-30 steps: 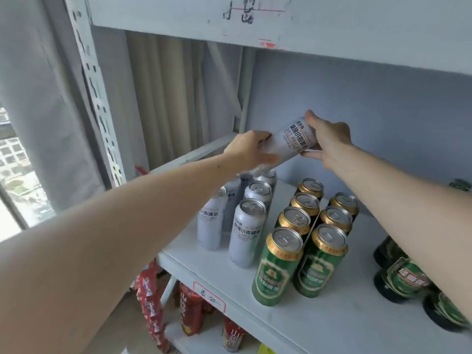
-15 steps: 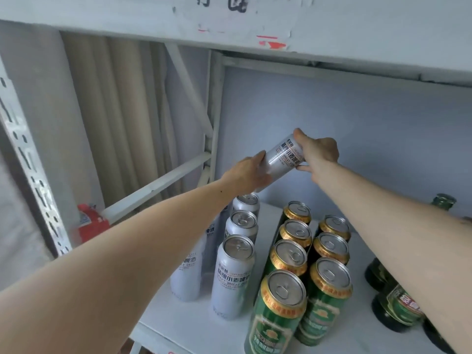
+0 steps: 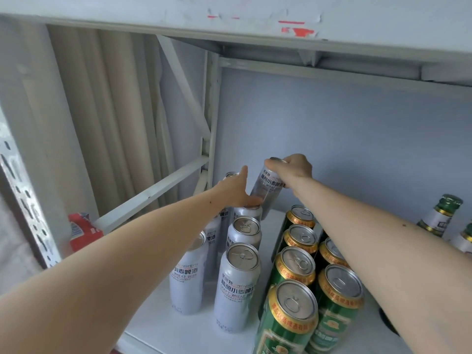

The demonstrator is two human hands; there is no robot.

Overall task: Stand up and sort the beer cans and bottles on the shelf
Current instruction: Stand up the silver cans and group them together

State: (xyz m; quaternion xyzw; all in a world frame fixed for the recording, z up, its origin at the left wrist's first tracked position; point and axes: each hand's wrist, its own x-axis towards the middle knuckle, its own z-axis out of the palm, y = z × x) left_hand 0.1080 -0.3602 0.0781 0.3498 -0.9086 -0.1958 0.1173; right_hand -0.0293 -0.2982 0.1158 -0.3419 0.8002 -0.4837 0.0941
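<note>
Head view is showing us both arms reaching deep onto the white shelf (image 3: 178, 335). Our right hand (image 3: 293, 168) is gripping a white can (image 3: 268, 192) from above, fingers curled round its top end, and we are holding it tilted, its top leaning toward one o'clock, at the back of the shelf. Whether its base is touching the shelf we cannot tell. Our left hand (image 3: 235, 192) is lying just at nine o'clock of that can, fingers stretched out and relaxed, thumb raised, the fingertips resting against the can's lower side above the rearmost standing can. Below it, toward six o'clock, two rows of white cans (image 3: 237, 284) are standing upright. At three o'clock of those rows, just beside them, two rows of green cans (image 3: 291, 315) with gold rims are standing, partly under our right forearm. Out at three o'clock of the frame, green bottles (image 3: 441, 215) are standing upright. At nine o'clock, beyond the shelf post, a red packet (image 3: 81, 231) is showing.
</note>
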